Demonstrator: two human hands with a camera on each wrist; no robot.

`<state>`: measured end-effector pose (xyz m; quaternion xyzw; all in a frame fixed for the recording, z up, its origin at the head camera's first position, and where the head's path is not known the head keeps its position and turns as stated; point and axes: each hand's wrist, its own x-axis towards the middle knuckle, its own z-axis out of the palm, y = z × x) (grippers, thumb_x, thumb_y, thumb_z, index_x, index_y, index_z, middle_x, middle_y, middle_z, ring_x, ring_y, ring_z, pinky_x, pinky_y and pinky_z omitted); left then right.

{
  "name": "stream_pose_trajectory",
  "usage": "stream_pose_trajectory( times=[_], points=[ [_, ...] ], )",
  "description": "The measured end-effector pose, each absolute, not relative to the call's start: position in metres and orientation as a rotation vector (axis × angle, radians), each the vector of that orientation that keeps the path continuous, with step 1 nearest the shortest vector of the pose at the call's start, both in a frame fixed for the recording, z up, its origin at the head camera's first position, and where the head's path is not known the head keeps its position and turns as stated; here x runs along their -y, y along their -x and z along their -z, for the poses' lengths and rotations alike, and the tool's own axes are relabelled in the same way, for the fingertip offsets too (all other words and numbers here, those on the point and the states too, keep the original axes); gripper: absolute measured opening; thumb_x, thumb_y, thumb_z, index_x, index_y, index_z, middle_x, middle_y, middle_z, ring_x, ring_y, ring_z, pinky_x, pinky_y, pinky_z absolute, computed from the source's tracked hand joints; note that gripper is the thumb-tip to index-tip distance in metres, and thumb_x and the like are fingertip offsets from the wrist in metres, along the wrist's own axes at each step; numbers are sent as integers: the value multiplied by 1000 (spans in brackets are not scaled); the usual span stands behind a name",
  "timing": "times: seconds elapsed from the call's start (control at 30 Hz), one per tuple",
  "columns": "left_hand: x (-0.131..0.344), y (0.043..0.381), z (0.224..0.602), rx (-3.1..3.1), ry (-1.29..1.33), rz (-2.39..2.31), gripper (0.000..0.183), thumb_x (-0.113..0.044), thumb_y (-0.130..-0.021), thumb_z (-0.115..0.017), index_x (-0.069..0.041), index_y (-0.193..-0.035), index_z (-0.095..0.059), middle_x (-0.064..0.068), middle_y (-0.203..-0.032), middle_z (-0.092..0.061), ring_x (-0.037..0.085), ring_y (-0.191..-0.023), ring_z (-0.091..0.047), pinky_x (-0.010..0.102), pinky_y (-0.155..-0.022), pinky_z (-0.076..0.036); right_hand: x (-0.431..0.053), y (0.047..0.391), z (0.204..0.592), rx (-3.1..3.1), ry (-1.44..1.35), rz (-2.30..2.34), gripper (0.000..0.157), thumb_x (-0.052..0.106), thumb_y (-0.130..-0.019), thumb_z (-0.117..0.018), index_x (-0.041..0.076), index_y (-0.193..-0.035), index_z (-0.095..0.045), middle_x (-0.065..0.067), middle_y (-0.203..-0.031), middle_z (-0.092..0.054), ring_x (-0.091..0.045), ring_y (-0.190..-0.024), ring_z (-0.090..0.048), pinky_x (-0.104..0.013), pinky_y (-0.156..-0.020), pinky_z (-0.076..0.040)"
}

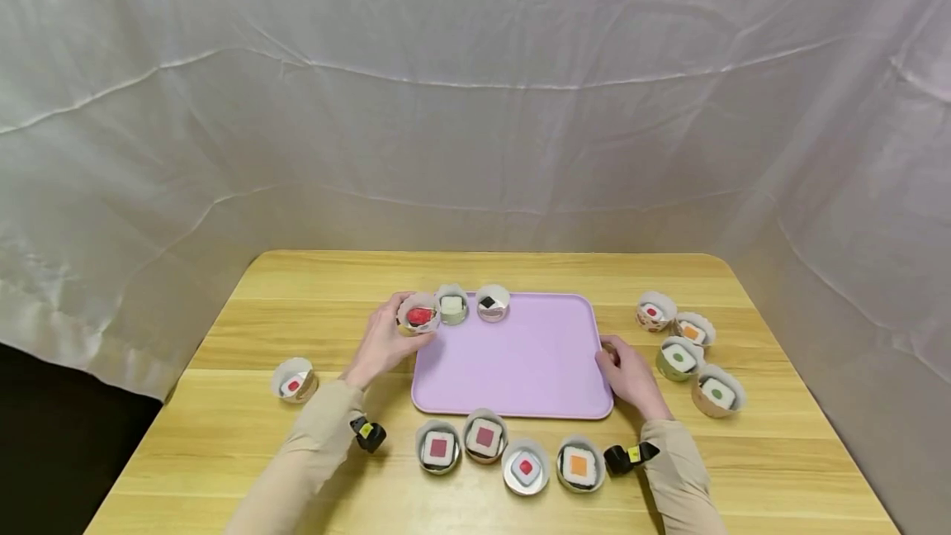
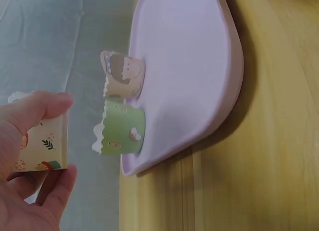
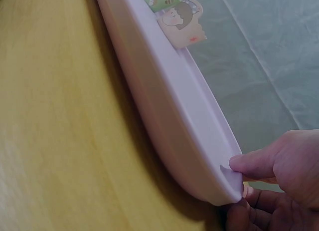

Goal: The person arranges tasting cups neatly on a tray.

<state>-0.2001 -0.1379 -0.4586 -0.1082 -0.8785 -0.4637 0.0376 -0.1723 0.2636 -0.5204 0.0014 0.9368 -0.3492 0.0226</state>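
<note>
A lilac tray (image 1: 520,362) lies on the wooden table. My left hand (image 1: 380,343) holds a paper baking cup (image 1: 419,314) with a red-topped piece in it, at the tray's far left corner. The left wrist view shows thumb and fingers around the printed cream wall of this cup (image 2: 50,146). Beside it, along the tray's far edge, stand a green paper cup (image 1: 452,305) with a pale square piece and a peach cup (image 2: 133,74) with a black-and-white piece. My right hand (image 1: 631,376) grips the tray's right edge, thumb on the rim (image 3: 232,178) and fingers underneath.
Several filled paper cups stand in front of the tray, including one with an orange centre (image 1: 580,465). A cluster with a green-dotted cup (image 1: 717,391) stands at the right. Another cup (image 1: 294,381) sits at far left. A pale curtain (image 1: 475,147) hangs behind the table.
</note>
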Motion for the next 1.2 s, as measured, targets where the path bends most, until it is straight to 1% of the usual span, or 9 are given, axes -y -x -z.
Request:
stream_pose_trajectory(
  times=[0.2,0.4,0.53,0.73,0.8,1.0,1.13,1.2],
  points=[
    [128,201,458,2714,433,1383,64,-8,-76,-86,-2,-132,-55,16,-126,-67,33,-118,-61,51,-103,-51,-263,172,520,-2904,13,1096,40,16,-102,-49,-3,-137,-55,-10,-86,-57,-20,-76,-51,-30,-67,-40],
    [119,204,459,2727,492,1409,67,-10,-77,-86,-4,-134,-54,16,-129,-66,33,-119,-60,50,-102,-51,-263,172,519,-2902,5,1100,40,16,-102,-50,-2,-137,-55,-10,-86,-57,-20,-76,-51,-30,-67,-40],
    [113,207,460,2703,554,1445,70,-10,-77,-87,-4,-137,-51,16,-131,-64,34,-122,-60,52,-105,-50,-263,172,519,-2903,0,1087,41,16,-102,-50,-3,-138,-54,-10,-86,-57,-20,-76,-51,-30,-67,-40],
    [102,211,459,2692,636,1488,77,-10,-77,-86,-4,-142,-47,15,-138,-61,35,-132,-54,55,-116,-40,-264,172,520,-2901,0,1096,41,16,-102,-50,-3,-138,-54,-10,-85,-56,-19,-75,-50,-30,-66,-40],
    [99,211,458,2705,657,1466,77,-11,-78,-86,-2,-143,-45,17,-140,-59,36,-134,-53,56,-118,-38,-264,172,520,-2902,1,1100,40,15,-102,-50,-3,-137,-54,-10,-84,-56,-19,-74,-50,-30,-66,-40],
    [89,215,456,2748,697,1407,77,-13,-79,-85,-4,-143,-44,15,-139,-59,35,-132,-53,55,-116,-41,-264,172,520,-2899,-2,1109,40,15,-101,-51,-2,-137,-55,-9,-84,-56,-19,-74,-50,-30,-66,-40],
    [83,216,453,2769,688,1366,77,-15,-78,-86,-7,-143,-45,14,-139,-59,36,-133,-51,55,-116,-39,-263,172,519,-2895,-3,1105,40,15,-102,-50,-2,-137,-55,-10,-85,-57,-19,-74,-50,-30,-66,-40],
    [81,217,451,2778,677,1367,79,-17,-79,-86,-8,-144,-44,16,-142,-57,38,-135,-49,57,-117,-37,-263,172,519,-2894,-7,1097,40,15,-102,-50,-2,-138,-54,-10,-85,-56,-19,-74,-50,-30,-66,-40]
  ],
)
